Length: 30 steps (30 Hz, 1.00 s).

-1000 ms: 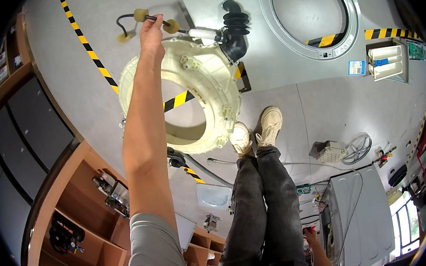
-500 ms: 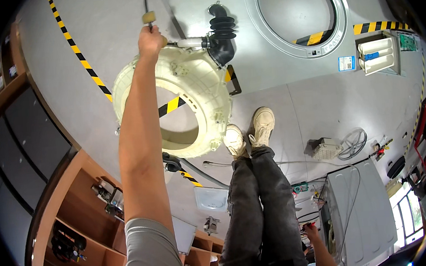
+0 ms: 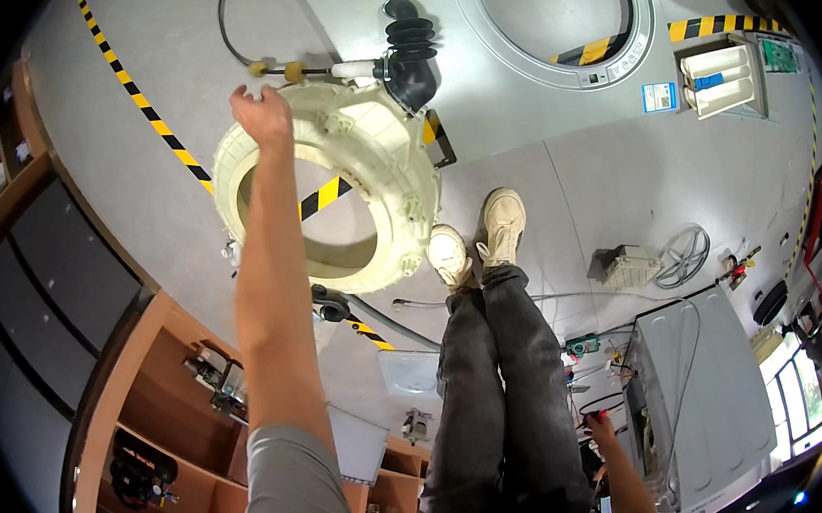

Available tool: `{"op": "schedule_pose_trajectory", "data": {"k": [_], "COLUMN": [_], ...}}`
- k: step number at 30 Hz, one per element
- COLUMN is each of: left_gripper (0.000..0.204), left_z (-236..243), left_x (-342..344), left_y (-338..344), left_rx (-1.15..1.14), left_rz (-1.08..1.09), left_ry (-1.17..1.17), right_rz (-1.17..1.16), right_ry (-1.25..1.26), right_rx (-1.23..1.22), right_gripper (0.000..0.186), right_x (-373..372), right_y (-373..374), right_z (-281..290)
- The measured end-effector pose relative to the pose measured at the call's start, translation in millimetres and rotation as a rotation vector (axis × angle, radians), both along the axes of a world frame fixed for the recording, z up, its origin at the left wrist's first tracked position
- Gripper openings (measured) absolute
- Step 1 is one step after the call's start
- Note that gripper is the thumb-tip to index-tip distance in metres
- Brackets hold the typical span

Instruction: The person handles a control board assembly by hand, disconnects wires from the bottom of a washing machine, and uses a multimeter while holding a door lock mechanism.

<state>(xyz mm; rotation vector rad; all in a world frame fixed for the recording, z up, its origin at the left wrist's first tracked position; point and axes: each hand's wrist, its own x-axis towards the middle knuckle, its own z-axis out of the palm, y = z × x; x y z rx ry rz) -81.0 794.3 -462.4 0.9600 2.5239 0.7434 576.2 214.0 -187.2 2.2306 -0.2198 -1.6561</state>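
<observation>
My left hand hovers over the far-left rim of a cream plastic washing-machine tub ring, its thumb and a finger apart and nothing visible between them; the other fingers look curled. Just beyond it lies a thin black hose with yellowish foam pads. A white connector joins that hose to a black ribbed rubber boot at the tub's far edge. A small gap shows between my hand and the hose. My right hand is out of view.
A grey panel with a round opening lies at the far right, beside a detergent drawer. Open wooden shelves stand at the left. Behind my legs, another person's hand holds something red near a grey cabinet.
My left hand has let go of the foam-padded hose and moved left and nearer. The hose has swung down from upright and now bends leftward from the connector.
</observation>
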Motion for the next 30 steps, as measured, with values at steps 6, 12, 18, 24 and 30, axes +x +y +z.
{"op": "schedule_pose_trajectory", "data": {"k": [6, 12, 18, 24, 30], "left_gripper": [0.049, 0.049, 0.032, 0.027, 0.021], "left_z": [87, 187, 306, 373, 425], "left_x": [86, 114, 122, 57, 47], "left_y": [-158, -374, -447, -437, -384], "left_rx": [-0.080, -0.729, -0.924, -0.907, -0.874], "left_rz": [-0.319, -0.538, -0.367, -0.575, -0.379], "left_ry": [0.106, -0.159, -0.383, -0.262, -0.375], "right_rz": [0.037, 0.172, 0.350, 0.298, 0.157], "right_ry": [0.038, 0.030, -0.074, -0.327, -0.529], "right_rx": [0.130, 0.199, 0.264, 0.434, 0.489], "right_gripper": [0.017, 0.027, 0.035, 0.026, 0.026], "right_x": [-10, -23, -23, -49, -55], "right_y": [-20, -44, -87, -180, -149], "right_z": [2, 22, 45, 80, 165]}}
